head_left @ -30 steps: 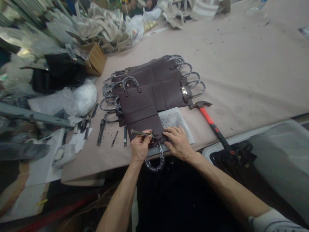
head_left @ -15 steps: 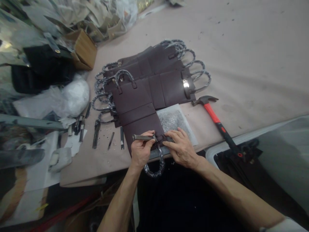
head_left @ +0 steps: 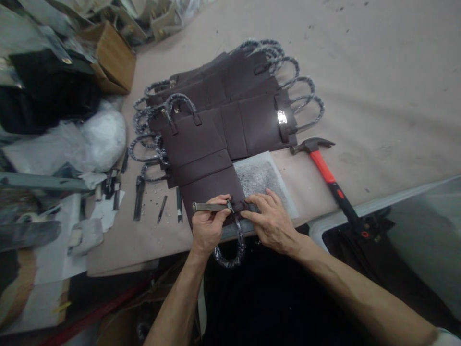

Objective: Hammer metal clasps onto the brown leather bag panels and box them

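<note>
My left hand (head_left: 209, 223) is closed around a metal punch (head_left: 209, 207), tilted nearly flat, its tip by the lower edge of a dark brown leather bag panel (head_left: 205, 175). Thumb and fingers of my right hand (head_left: 272, 221) grip that edge beside the tip, near the base of a plastic-wrapped handle (head_left: 234, 262). The handle loops down over the table edge. What lies under my fingertips is hidden. Right of the panel is a pale, pitted slab (head_left: 259, 175).
A claw hammer (head_left: 326, 175) with a red and black grip lies to the right. More brown panels (head_left: 234, 86) with wrapped handles overlap behind. Punches (head_left: 139, 199), a thin rod (head_left: 162, 209), a cardboard box (head_left: 117, 62) and plastic bags (head_left: 104, 137) are at the left.
The view has shifted slightly, so the panels and box sit higher and the hammer farther right. Both hands stay at the panel edge, with the punch still in my left hand.
</note>
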Motion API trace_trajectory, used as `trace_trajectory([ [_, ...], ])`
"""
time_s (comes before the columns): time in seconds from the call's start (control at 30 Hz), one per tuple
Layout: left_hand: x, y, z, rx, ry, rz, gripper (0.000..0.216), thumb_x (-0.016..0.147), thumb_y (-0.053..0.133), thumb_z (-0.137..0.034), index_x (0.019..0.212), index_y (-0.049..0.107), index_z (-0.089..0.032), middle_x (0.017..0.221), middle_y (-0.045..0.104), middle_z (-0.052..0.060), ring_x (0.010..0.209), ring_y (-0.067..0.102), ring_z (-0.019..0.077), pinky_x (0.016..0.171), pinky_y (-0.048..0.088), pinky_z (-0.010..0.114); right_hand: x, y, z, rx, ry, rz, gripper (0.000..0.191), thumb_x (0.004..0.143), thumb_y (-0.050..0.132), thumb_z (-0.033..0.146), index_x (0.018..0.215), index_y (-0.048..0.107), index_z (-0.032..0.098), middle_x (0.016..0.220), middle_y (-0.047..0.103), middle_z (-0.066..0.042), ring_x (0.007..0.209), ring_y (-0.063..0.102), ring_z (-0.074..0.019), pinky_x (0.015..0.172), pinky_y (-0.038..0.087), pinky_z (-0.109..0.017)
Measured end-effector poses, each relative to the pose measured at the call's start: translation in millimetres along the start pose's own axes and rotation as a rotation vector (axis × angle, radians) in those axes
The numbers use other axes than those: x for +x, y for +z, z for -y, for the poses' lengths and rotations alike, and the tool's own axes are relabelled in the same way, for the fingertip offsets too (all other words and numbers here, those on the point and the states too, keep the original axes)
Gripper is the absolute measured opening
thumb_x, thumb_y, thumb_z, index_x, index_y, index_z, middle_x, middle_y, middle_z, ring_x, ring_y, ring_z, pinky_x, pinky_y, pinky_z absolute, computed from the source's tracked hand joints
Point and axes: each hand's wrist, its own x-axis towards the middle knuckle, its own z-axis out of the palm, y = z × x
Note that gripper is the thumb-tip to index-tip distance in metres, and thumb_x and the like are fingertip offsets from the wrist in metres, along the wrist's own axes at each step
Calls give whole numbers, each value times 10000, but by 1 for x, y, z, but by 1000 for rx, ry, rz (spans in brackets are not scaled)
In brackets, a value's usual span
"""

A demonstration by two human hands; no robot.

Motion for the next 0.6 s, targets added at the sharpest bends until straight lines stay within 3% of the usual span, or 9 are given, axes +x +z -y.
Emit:
trace_trajectory([
  [0.6,2,0,1,-86,-87,-72,134,861,740,-285,932,721,-173,1082,782,104,986,765,236,914,630,374,4,-6,0,-28,-2,85,495,871,507,76,1230,736,328,1340,544,-90,1229,494,-286,1185,239,-607],
])
